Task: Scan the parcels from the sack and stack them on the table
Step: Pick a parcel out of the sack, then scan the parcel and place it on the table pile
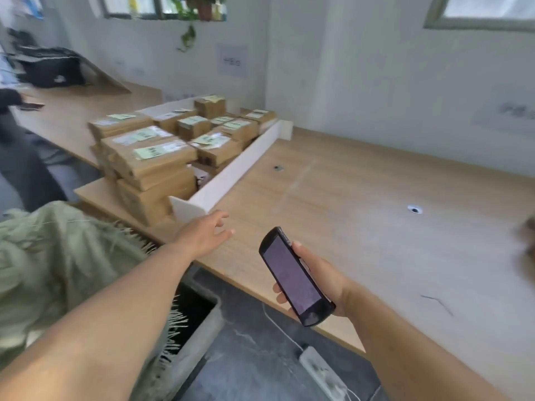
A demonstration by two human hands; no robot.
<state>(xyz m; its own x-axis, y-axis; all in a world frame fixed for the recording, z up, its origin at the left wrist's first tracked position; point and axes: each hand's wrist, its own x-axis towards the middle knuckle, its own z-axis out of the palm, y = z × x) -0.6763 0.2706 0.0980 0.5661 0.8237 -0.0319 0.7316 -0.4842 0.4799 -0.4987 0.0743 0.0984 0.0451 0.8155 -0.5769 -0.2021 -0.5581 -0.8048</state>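
Observation:
Several brown cardboard parcels (162, 153) with green and white labels are stacked on the wooden table (362, 204), left of a white divider board (231, 175). My left hand (207, 234) reaches out empty over the table's near edge, fingers apart, just below the divider's near end. My right hand (315, 280) holds a black handheld scanner (292, 274) with a dark screen, above the table's front edge. A pale green woven sack (58, 270) with a frayed rim sits at the lower left beside my left arm.
A white power strip (322, 373) and its cable lie on the dark floor below the table edge. Another person's dark sleeve (8, 101) shows at far left, near a black bag (50, 68). Two small cable holes (414, 210) dot the tabletop.

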